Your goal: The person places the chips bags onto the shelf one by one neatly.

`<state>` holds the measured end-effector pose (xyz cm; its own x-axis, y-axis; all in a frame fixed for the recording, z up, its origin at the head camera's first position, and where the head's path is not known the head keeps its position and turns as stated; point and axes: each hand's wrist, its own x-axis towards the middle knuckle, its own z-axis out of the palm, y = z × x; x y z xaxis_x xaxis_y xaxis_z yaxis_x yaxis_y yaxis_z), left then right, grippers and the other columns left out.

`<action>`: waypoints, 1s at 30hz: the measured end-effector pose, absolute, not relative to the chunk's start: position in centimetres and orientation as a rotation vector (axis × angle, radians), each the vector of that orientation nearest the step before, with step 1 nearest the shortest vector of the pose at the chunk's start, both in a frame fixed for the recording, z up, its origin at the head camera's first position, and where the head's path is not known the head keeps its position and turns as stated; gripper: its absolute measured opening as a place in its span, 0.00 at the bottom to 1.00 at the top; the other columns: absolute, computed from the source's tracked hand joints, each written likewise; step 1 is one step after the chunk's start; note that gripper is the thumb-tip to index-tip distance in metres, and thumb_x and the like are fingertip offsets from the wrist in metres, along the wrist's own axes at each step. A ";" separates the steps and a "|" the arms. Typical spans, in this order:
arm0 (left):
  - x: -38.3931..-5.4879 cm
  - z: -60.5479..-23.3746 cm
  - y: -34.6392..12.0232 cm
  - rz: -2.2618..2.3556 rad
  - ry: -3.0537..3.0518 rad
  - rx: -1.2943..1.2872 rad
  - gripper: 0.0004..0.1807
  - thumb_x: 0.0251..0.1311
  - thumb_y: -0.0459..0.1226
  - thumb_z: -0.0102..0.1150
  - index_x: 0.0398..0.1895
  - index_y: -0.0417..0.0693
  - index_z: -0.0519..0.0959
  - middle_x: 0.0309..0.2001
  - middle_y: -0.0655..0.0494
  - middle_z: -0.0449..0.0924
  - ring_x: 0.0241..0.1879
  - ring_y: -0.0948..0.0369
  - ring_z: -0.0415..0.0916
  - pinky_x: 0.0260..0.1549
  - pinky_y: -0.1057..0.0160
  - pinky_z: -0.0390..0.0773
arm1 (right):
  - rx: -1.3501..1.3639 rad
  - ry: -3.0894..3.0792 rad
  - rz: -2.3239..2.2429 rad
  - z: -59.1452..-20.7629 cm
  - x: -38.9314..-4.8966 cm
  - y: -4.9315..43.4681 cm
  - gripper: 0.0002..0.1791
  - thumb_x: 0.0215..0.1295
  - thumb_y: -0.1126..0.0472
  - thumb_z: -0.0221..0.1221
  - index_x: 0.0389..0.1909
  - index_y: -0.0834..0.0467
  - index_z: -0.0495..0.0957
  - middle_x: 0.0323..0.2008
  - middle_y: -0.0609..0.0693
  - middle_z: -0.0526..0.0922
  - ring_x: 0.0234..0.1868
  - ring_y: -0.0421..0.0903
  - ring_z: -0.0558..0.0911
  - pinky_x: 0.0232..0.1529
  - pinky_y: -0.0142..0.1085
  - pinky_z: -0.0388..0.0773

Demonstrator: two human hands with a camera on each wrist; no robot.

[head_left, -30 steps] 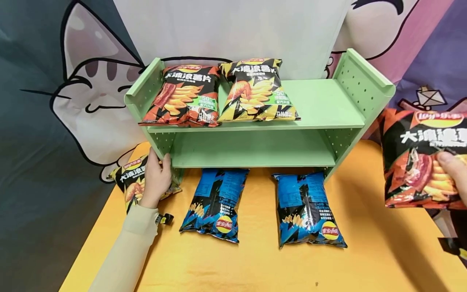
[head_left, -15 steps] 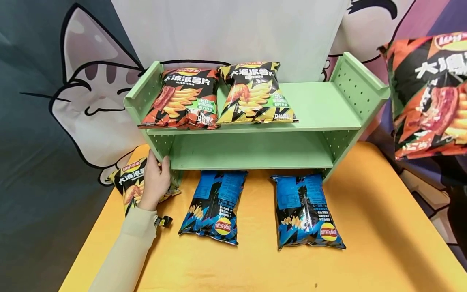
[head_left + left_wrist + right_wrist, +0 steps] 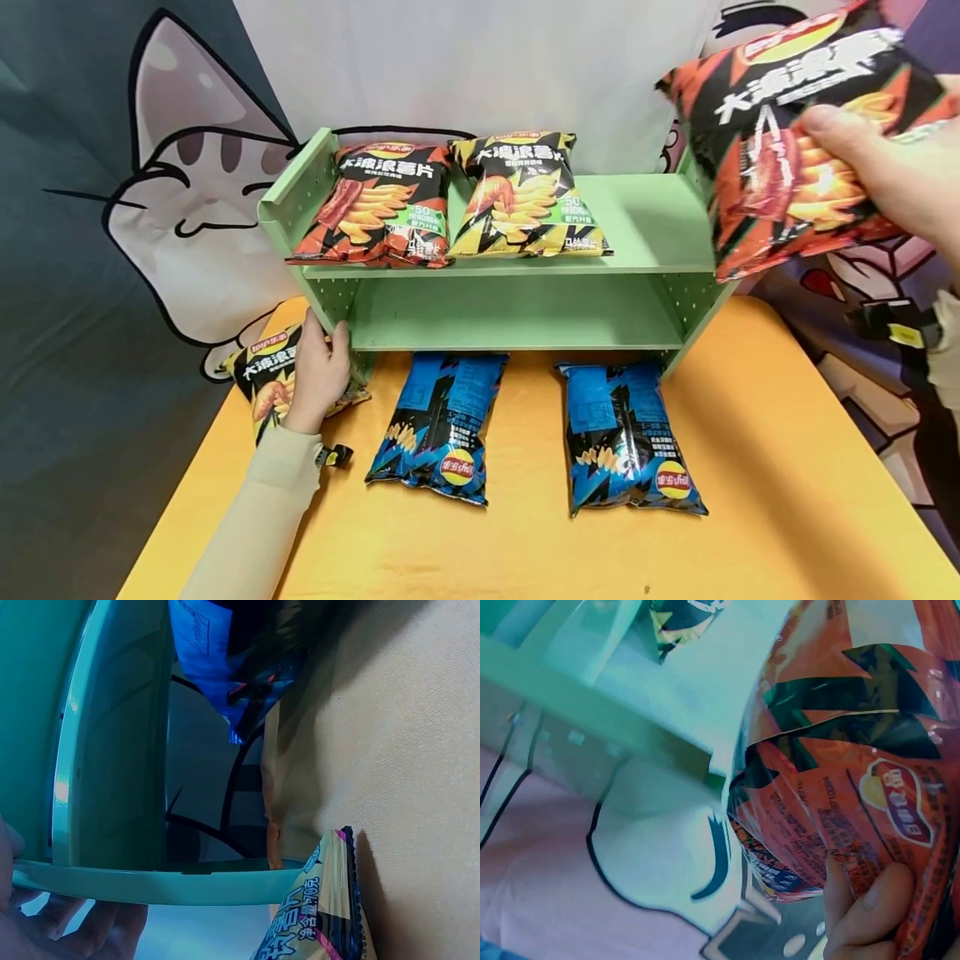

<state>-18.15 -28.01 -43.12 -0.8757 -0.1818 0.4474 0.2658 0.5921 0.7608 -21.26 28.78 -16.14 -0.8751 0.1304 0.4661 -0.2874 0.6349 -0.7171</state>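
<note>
The right hand pinches a red-and-black Lay's chip bag, tilted in the air and hiding the right end of the green shelf from the head view. The left hand grips the shelf's left side panel. A matching bag and a yellow-and-black bag lie on the top tier; two blue bags lie on the orange tabletop.

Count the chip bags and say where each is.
6. On the top shelf: a red bag and a yellow bag. On the table: two blue bags, plus a second yellow bag behind the left hand. The right hand holds a second red bag. Others may be hidden.
</note>
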 end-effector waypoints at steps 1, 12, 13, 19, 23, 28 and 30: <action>-18.2 -43.1 -28.0 -1.227 -2.337 -0.068 0.30 0.81 0.45 0.42 0.80 0.46 0.56 0.68 0.33 0.68 0.61 0.38 0.76 0.53 0.32 0.79 | 0.083 -2.390 1.049 -15.8 -21.0 27.9 0.10 0.63 0.44 0.66 0.30 0.33 0.73 0.16 0.18 0.72 0.15 0.20 0.69 0.19 0.14 0.63; -18.3 -43.2 -28.3 -1.210 -2.334 -0.073 0.29 0.80 0.44 0.42 0.78 0.43 0.58 0.67 0.33 0.69 0.64 0.37 0.73 0.59 0.32 0.74 | 0.026 -2.580 0.205 -15.6 -23.1 22.9 0.45 0.54 0.18 0.55 0.20 0.61 0.65 0.11 0.59 0.68 0.26 0.68 0.70 0.21 0.53 0.60; -18.3 -43.2 -28.3 -1.214 -2.336 -0.073 0.29 0.81 0.44 0.42 0.78 0.43 0.58 0.67 0.33 0.69 0.64 0.37 0.73 0.59 0.32 0.74 | 0.035 -2.589 0.185 -15.8 -23.4 22.7 0.45 0.54 0.18 0.55 0.20 0.60 0.64 0.12 0.59 0.67 0.25 0.68 0.70 0.20 0.53 0.61; -18.1 -43.1 -28.1 -1.219 -2.340 -0.065 0.29 0.80 0.44 0.43 0.78 0.44 0.58 0.68 0.33 0.68 0.64 0.37 0.73 0.58 0.32 0.75 | 0.106 -2.567 0.162 -16.9 -24.4 21.6 0.43 0.58 0.19 0.53 0.19 0.58 0.64 0.11 0.56 0.65 0.21 0.67 0.70 0.14 0.51 0.59; -17.9 -42.9 -28.1 -1.228 -2.340 -0.058 0.29 0.81 0.43 0.42 0.79 0.44 0.58 0.68 0.33 0.68 0.64 0.37 0.73 0.58 0.31 0.75 | 0.130 -2.591 0.182 -17.2 -24.8 20.9 0.42 0.60 0.20 0.52 0.18 0.58 0.64 0.11 0.56 0.66 0.22 0.68 0.72 0.15 0.51 0.59; -17.9 -42.9 -28.0 -1.226 -2.336 -0.063 0.29 0.81 0.42 0.42 0.79 0.43 0.58 0.69 0.34 0.67 0.66 0.38 0.71 0.62 0.32 0.72 | 0.120 -2.706 0.237 -17.4 -25.2 20.5 0.42 0.61 0.20 0.50 0.21 0.59 0.65 0.17 0.61 0.71 0.29 0.73 0.75 0.18 0.55 0.64; -18.0 -42.9 -27.9 -1.217 -2.333 -0.067 0.29 0.80 0.42 0.43 0.79 0.43 0.58 0.70 0.34 0.67 0.67 0.38 0.70 0.64 0.33 0.70 | 0.119 -2.742 0.245 -17.6 -25.4 20.6 0.43 0.62 0.21 0.49 0.25 0.62 0.68 0.23 0.69 0.74 0.34 0.77 0.76 0.22 0.60 0.67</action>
<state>-18.00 -27.95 -42.93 -0.8717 -0.1830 0.4545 0.2681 0.5983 0.7551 -25.36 20.57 -17.58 -0.9230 -0.0495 0.3817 -0.1162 0.9812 -0.1539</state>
